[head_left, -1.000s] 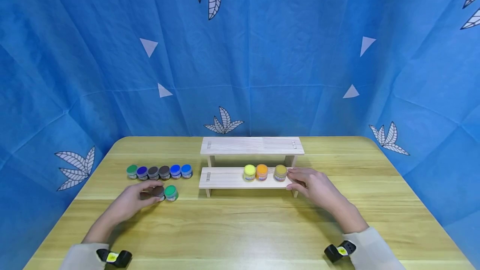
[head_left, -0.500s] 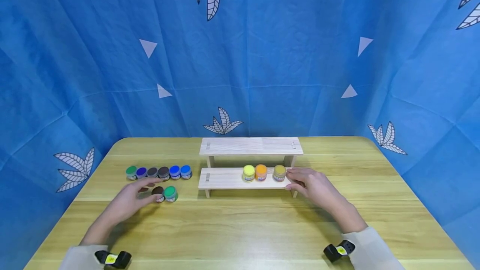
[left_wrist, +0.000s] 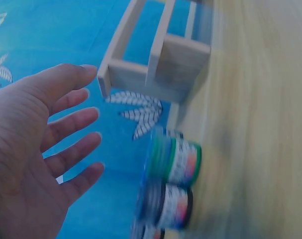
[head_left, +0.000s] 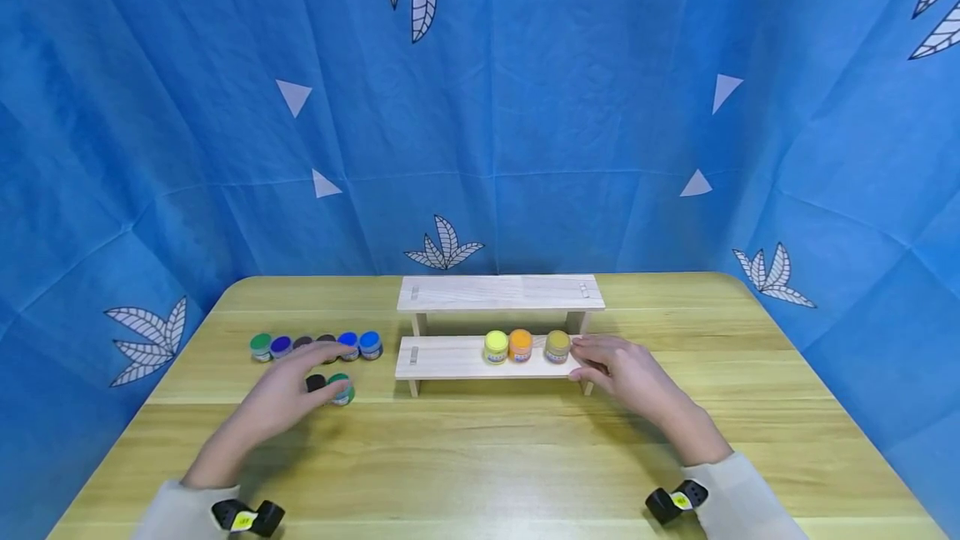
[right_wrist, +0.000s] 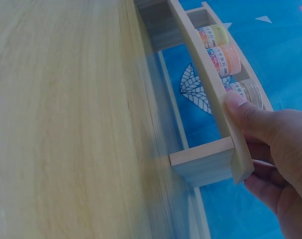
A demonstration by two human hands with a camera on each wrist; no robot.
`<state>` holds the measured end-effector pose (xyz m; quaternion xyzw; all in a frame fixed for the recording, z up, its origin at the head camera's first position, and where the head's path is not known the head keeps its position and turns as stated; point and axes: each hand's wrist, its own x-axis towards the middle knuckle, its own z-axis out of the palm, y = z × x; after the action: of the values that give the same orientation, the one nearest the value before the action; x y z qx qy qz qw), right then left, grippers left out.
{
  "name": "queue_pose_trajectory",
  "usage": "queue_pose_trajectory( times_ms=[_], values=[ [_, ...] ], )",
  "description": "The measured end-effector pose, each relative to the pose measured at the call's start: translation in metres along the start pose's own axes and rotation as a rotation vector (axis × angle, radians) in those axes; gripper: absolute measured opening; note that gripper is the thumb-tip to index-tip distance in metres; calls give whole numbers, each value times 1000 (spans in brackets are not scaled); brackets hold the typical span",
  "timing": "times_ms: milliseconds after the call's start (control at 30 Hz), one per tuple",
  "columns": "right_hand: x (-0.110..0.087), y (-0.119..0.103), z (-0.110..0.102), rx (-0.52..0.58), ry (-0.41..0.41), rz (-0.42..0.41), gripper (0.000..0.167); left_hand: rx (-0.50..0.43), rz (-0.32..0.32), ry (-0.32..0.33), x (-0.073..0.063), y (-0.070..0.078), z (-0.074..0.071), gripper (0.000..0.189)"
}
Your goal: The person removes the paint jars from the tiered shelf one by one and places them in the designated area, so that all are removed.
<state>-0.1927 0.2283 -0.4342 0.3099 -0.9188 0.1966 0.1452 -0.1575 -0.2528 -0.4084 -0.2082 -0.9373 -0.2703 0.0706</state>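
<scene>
My left hand (head_left: 279, 397) hovers with spread fingers over the front paint jars, holding nothing. Below its fingers stand a dark-lidded jar (head_left: 316, 382) and a green-lidded jar (head_left: 344, 395); in the left wrist view the fingers are apart from the green jar (left_wrist: 183, 162) and the dark jar (left_wrist: 175, 206). My right hand (head_left: 628, 373) grips the right end of the lower step of a two-tier wooden shelf (head_left: 450, 357), its thumb (right_wrist: 236, 101) on the front edge. Beside it on that step is a dark yellow jar (head_left: 557, 347), then an orange jar (head_left: 521, 347) and a yellow jar (head_left: 496, 347).
Behind my left hand, a row of jars includes a green one (head_left: 260, 347), a purple one (head_left: 281, 347) and a light blue one (head_left: 370, 345); my fingers partly cover the row. The shelf's upper step (head_left: 498, 293) rises behind. A blue curtain (head_left: 570, 107) hangs past the wooden table (head_left: 480, 457).
My left hand has let go of the dark-lidded jar, leaving it beside the green one, and moved right with its fingers spreading. The right hand stays at the shelf end.
</scene>
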Motion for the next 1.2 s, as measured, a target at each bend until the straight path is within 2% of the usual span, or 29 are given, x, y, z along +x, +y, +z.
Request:
queue_pose_trajectory(
  times_ms=[300, 567, 933, 1200],
  values=[
    [1, 1, 1, -3, 0, 4, 45, -24, 55, 2, 20, 27, 11, 47],
    [1, 1, 1, -7, 3, -2, 46, -45, 60, -15, 36, 47, 27, 51],
    [2, -1, 0, -7, 1, -1, 46, -43, 133, -33, 57, 73, 45, 50],
    [2, 0, 0, -7, 14, -13, 45, -22, 125, -42, 72, 88, 60, 48]
  ],
)
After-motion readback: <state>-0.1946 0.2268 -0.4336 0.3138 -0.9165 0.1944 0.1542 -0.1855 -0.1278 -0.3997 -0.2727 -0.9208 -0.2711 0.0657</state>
